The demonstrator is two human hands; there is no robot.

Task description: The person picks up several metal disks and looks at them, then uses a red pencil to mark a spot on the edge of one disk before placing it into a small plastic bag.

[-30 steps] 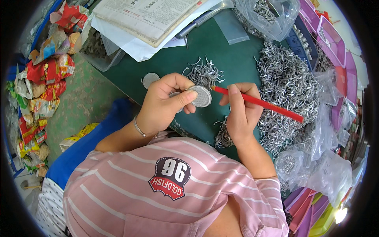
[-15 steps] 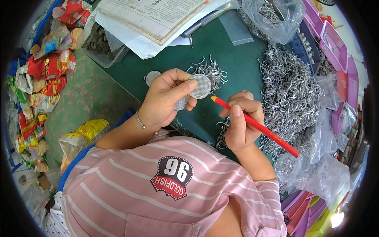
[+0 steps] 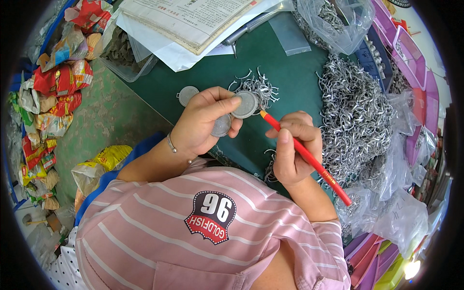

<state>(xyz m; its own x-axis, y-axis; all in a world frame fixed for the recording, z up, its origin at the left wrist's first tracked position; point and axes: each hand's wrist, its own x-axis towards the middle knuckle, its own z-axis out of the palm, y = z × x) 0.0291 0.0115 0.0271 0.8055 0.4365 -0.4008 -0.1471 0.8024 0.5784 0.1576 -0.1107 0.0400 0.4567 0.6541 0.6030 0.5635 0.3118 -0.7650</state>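
Observation:
Between thumb and fingers, my left hand (image 3: 205, 113) pinches a round silver-grey disc (image 3: 245, 105) with a finely patterned face. A second similar disc (image 3: 221, 126) shows below the thumb against the same hand. My right hand (image 3: 299, 147) grips a red pencil (image 3: 316, 166) near its front, fingers closed round it. The pencil's yellowish tip is just right of the upper disc; whether they touch I cannot tell. Another round disc (image 3: 188, 95) with a small tab lies on the green tabletop (image 3: 193, 75), left of my left hand. Beyond the held disc sits a small heap of curved metal pieces (image 3: 258, 87).
A large pile of curved metal pieces (image 3: 355, 121) covers the right side. Papers (image 3: 179, 24), a pen-like grey tool (image 3: 249, 30) and a clear plastic bag (image 3: 290, 36) lie at the back. Purple trays (image 3: 408, 58) line the far right. Colourful wrappers (image 3: 63, 82) lie at left.
The red pencil has tilted more steeply, its rear end swinging down and left while its tip rises slightly. The disc below my left thumb shows more of its face.

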